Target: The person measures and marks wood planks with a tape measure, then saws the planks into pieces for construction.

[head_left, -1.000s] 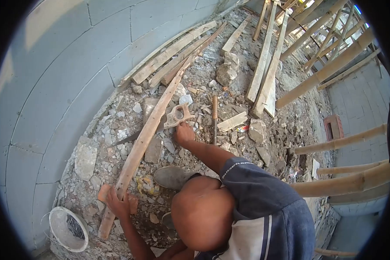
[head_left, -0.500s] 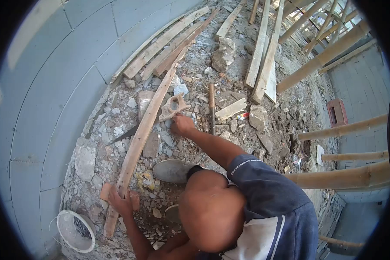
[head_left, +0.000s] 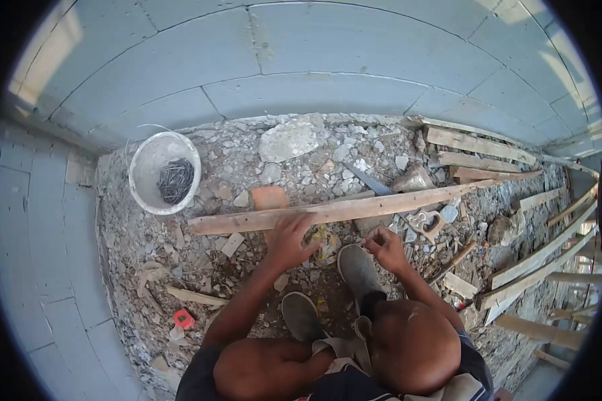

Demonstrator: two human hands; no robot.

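A long wooden plank lies across the rubble, its left part over an orange brick. My left hand rests against the plank's near edge, fingers laid over the wood and thumb spread away. Above my right shoe, my right hand is closed in a pinch; anything between the fingertips is too small to make out. Just right of it lies a handsaw's wooden handle. The saw blade shows beyond the plank, its middle hidden underneath.
A white bucket holding nails stands near the wall at left. A red tape measure lies lower left. A wooden-handled tool rests at right, near stacked boards and long poles. Broken concrete covers the ground.
The view has swung round toward the wall and bucket. My right hand has moved away from the saw handle toward my shoe. My left hand has loosened from its grip around the plank.
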